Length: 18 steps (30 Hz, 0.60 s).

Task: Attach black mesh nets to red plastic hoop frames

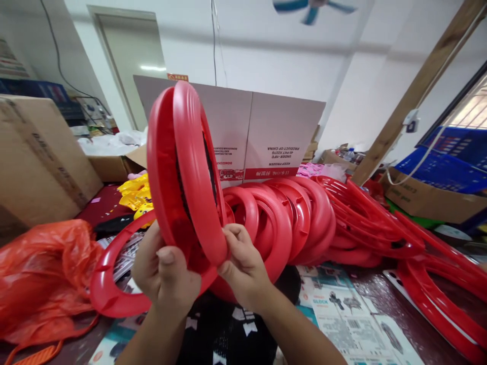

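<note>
Both my hands hold up a pair of red plastic rings standing on edge, with a gap between them that widens toward the top left. My left hand [167,279] grips the lower edge of the smooth left ring [158,152]. Pinched between the thumb and fingers of my right hand [243,268] is the lower rim of the grooved right ring [196,167]. Some black material shows inside the pair; what it is I cannot tell. Behind my left hand lies a flat red ring [114,299]. Beyond my right hand, several grooved red rings [281,228] lean in a row.
An orange plastic bag [49,274] lies at the left, below a cardboard box [41,157]. Yellow pieces [137,192] sit behind the rings. A tall cardboard panel [281,126] stands at the back. More red rings [365,218] and printed sheets [350,309] are at the right.
</note>
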Each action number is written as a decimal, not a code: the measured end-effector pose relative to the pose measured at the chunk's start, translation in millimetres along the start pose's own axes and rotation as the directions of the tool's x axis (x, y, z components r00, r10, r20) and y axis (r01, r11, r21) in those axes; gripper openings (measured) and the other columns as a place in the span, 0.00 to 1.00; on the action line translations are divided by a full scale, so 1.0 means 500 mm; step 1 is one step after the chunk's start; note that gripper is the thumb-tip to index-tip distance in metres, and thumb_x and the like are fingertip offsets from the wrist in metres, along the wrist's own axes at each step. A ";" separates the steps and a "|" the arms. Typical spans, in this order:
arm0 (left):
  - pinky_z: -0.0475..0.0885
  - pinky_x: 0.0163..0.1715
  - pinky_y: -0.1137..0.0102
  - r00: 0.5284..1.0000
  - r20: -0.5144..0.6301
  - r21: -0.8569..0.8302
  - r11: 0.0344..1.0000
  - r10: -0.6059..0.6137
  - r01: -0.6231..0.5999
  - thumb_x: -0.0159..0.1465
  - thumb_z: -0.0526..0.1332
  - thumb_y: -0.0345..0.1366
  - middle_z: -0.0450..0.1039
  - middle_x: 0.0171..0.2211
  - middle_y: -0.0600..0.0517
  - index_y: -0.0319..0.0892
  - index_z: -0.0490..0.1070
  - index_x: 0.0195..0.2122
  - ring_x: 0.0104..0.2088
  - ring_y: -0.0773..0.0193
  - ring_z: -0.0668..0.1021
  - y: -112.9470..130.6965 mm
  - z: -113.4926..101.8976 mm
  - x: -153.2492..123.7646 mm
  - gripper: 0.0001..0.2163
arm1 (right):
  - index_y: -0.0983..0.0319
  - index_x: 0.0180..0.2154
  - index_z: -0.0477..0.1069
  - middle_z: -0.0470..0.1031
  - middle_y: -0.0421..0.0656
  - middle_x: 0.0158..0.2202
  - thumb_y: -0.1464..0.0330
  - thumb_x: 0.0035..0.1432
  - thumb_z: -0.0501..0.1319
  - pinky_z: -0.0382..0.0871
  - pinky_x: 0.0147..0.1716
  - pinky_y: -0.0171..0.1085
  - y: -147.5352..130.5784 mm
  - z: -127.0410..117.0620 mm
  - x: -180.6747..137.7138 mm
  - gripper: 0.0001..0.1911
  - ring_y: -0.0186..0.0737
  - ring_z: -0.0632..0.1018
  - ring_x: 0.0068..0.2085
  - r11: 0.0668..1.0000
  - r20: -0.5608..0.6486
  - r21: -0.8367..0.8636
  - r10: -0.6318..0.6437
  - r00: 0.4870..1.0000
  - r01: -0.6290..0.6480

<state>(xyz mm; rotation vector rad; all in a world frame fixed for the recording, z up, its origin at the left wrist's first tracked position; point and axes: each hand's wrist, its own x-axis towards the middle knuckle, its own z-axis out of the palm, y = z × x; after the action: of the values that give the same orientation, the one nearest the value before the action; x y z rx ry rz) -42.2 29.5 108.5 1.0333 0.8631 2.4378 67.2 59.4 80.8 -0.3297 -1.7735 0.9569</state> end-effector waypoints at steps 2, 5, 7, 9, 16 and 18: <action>0.62 0.22 0.70 0.996 0.035 0.053 0.995 0.082 -0.083 0.59 0.61 0.51 0.68 0.23 0.55 0.43 0.75 0.30 0.24 0.65 0.66 0.006 0.007 0.002 0.15 | 0.52 0.60 0.62 0.61 0.46 0.47 0.56 0.59 0.60 0.62 0.55 0.45 0.001 0.004 -0.002 0.28 0.42 0.66 0.51 1.000 -0.008 0.023 0.007 1.000 -0.007; 0.63 0.23 0.70 0.987 0.085 0.090 0.986 0.135 -0.143 0.61 0.60 0.47 0.69 0.23 0.55 0.42 0.75 0.30 0.24 0.65 0.68 0.005 0.012 0.004 0.13 | 0.53 0.60 0.62 0.60 0.46 0.47 0.55 0.58 0.60 0.62 0.56 0.45 0.002 0.009 -0.004 0.29 0.41 0.67 0.50 0.997 -0.028 0.058 0.043 0.999 -0.041; 0.65 0.24 0.70 0.978 0.116 0.106 0.977 0.175 -0.187 0.63 0.58 0.47 0.69 0.25 0.54 0.42 0.74 0.31 0.25 0.65 0.69 -0.003 0.010 0.005 0.14 | 0.53 0.60 0.62 0.60 0.46 0.46 0.54 0.58 0.60 0.62 0.55 0.45 0.003 0.011 -0.004 0.29 0.41 0.67 0.49 0.995 -0.030 0.068 0.069 0.997 -0.067; 0.66 0.23 0.71 0.964 0.147 0.120 0.963 0.221 -0.239 0.63 0.58 0.47 0.69 0.25 0.54 0.42 0.74 0.32 0.24 0.66 0.69 -0.012 0.007 0.005 0.14 | 0.53 0.60 0.62 0.60 0.46 0.46 0.54 0.58 0.59 0.62 0.55 0.46 0.003 0.011 -0.004 0.30 0.41 0.67 0.49 0.994 -0.021 0.066 0.084 0.996 -0.082; 0.66 0.22 0.71 0.953 0.143 0.159 0.945 0.266 -0.287 0.64 0.57 0.47 0.69 0.26 0.54 0.43 0.73 0.30 0.25 0.66 0.70 -0.009 0.007 0.008 0.14 | 0.50 0.59 0.62 0.60 0.45 0.47 0.56 0.60 0.59 0.60 0.56 0.46 0.003 0.004 -0.001 0.27 0.42 0.66 0.51 0.996 -0.031 0.069 0.057 0.998 -0.055; 0.66 0.23 0.70 0.947 0.156 0.155 0.940 0.280 -0.303 0.65 0.56 0.47 0.69 0.26 0.54 0.43 0.73 0.31 0.25 0.66 0.70 -0.002 0.009 0.010 0.14 | 0.49 0.59 0.62 0.60 0.45 0.47 0.58 0.60 0.59 0.60 0.57 0.46 0.003 0.003 -0.002 0.26 0.41 0.66 0.51 0.998 -0.052 0.057 0.038 0.998 -0.035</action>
<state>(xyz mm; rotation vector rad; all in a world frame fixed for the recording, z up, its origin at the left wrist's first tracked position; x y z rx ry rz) -41.9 34.8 112.9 1.4657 0.9544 2.5265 66.1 59.1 79.0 -0.3495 -1.6947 1.0130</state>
